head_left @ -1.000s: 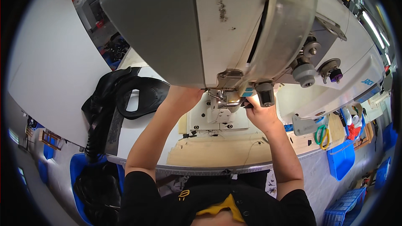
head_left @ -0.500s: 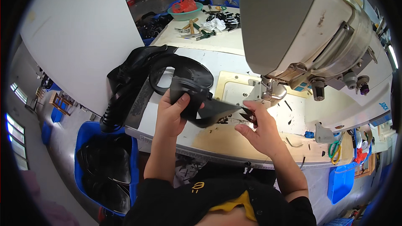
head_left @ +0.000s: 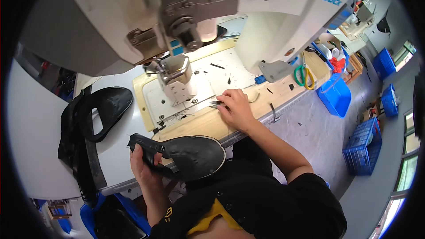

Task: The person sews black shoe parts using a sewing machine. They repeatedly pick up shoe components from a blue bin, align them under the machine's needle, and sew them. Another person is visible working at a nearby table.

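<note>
My left hand [head_left: 148, 172] is closed on the strap end of a black shoe upper [head_left: 195, 155]. Its rounded toe part hangs past the table's front edge, close to my body. Over the wooden front strip, my right hand [head_left: 239, 109] grips small dark thread snips [head_left: 216, 105], whose tips point left toward the sewing machine's [head_left: 177, 68] needle area. The snips and the upper are apart. Further left on the table lies another black upper [head_left: 117, 99], beside a pile of black uppers [head_left: 71, 128].
The machine head looms over the table. Dark scraps and thread ends are scattered on its bed [head_left: 206, 84]. Green-and-yellow-handled scissors [head_left: 305, 76] lie at the right, above a blue bin [head_left: 335, 97]. Below the left edge, a blue tub [head_left: 90, 221] holds black pieces.
My view has swung to the right. The upper, near the snips before, is now drawn back toward my body by my left hand. My right hand with the snips has separated from it.
</note>
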The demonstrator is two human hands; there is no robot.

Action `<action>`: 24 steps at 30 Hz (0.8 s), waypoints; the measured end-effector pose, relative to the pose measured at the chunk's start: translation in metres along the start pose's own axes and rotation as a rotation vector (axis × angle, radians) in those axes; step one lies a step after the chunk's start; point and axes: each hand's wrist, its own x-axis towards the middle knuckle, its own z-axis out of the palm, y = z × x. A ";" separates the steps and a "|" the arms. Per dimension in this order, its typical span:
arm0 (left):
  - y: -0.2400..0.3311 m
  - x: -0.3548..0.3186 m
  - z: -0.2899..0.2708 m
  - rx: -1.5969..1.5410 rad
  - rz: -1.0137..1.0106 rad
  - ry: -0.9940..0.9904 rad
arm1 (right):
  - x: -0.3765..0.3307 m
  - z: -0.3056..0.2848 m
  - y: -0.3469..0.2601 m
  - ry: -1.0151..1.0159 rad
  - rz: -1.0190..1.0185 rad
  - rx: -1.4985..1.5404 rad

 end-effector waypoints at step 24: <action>0.004 -0.022 0.036 -0.007 -0.101 0.085 | -0.077 -0.194 0.226 0.478 0.751 0.335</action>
